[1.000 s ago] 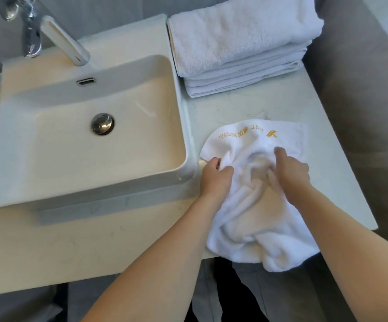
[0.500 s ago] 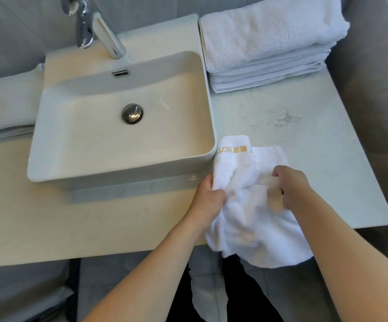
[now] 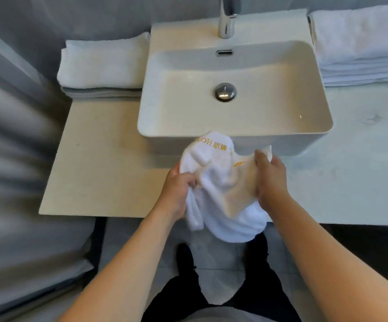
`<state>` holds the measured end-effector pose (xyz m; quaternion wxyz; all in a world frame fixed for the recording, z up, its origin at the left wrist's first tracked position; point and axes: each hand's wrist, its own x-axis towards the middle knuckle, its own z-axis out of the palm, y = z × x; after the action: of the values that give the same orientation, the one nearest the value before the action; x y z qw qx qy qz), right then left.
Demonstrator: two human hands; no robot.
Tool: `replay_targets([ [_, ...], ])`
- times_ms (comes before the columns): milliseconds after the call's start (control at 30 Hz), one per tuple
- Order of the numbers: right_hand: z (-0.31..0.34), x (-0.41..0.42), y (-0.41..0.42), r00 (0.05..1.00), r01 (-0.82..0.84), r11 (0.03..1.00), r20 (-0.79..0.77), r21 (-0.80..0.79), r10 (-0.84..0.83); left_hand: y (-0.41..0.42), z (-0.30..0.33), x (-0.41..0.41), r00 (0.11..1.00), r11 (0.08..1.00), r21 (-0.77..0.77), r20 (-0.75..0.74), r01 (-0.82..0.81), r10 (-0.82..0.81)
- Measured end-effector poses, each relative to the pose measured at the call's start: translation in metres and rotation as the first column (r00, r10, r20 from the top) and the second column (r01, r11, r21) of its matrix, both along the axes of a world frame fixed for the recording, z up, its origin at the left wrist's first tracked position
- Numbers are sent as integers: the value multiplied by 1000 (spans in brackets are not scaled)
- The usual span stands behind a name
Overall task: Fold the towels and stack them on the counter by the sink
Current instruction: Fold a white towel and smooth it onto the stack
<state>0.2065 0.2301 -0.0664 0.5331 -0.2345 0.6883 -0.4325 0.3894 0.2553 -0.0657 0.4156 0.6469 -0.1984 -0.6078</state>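
A crumpled white towel (image 3: 220, 182) with gold lettering hangs bunched between both hands, in front of the sink's (image 3: 234, 133) near wall, above the counter's (image 3: 100, 163) front edge. My left hand (image 3: 177, 194) grips its left side. My right hand (image 3: 270, 180) pinches its upper right edge. A stack of folded white towels (image 3: 362, 47) lies on the counter to the right of the sink. Another folded stack (image 3: 104, 63) lies at the back left.
The white basin has a chrome drain (image 3: 224, 92) and a tap (image 3: 226, 22) at its back. Bare counter spreads left and right of the sink. Grey tiled floor and my dark trousers (image 3: 183, 287) show below the counter edge. A grey wall (image 3: 14, 159) runs along the left.
The towel has been lifted off the right side of the counter and carried left to the front of the sink. The view has swung left, showing the left towel stack.
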Motion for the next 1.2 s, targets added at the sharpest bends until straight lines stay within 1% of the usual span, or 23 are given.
replay_targets([
  [33,1,27,3,999,-31,999,-24,-25,30,3,3,28,998,998,12,-25,-60,60],
  [133,10,98,7,987,-134,985,-108,-107,123,6,16,109,956,978,26,-209,-206,207],
  [200,19,134,6,973,-203,966,-142,-159,181,2,23,159,939,963,-13,-230,-267,257],
  [267,27,164,-2,962,-248,942,-173,-227,211,-8,31,199,935,954,-41,-214,-297,282],
  [333,37,191,-18,955,-274,913,-197,-303,221,-18,45,228,929,936,-70,-165,-346,331],
  [400,46,219,-38,953,-287,885,-202,-366,226,-26,57,256,909,898,-138,-40,-417,416],
  [433,48,231,-48,954,-284,877,-207,-387,217,-31,61,271,894,879,-178,0,-442,449],
  [533,54,267,-80,961,-245,876,-221,-416,164,-53,73,319,877,840,-305,29,-449,479],
  [600,60,295,-107,960,-234,879,-244,-415,140,-75,77,354,868,826,-369,91,-427,489],
  [667,67,323,-139,948,-242,879,-292,-411,125,-103,81,382,868,838,-401,174,-370,466],
  [767,70,354,-188,936,-185,901,-350,-392,40,-156,83,412,888,882,-417,287,-221,358],
  [833,69,369,-217,923,-150,917,-386,-369,-4,-189,84,433,877,903,-408,377,-131,298],
  [900,69,380,-244,894,-132,934,-446,-331,-32,-223,83,455,833,914,-398,477,-79,280],
  [967,69,387,-274,862,-129,937,-504,-325,-56,-259,81,471,767,912,-410,578,-23,279],
  [1067,62,397,-313,776,-174,947,-630,-269,-37,-309,64,481,660,916,-383,721,122,213],
  [1133,45,401,-331,700,-217,961,-714,-174,29,-335,35,483,598,922,-316,791,224,126],
  [1200,20,402,-344,611,-263,964,-781,-47,128,-351,-3,485,545,930,-174,838,323,-32],
])
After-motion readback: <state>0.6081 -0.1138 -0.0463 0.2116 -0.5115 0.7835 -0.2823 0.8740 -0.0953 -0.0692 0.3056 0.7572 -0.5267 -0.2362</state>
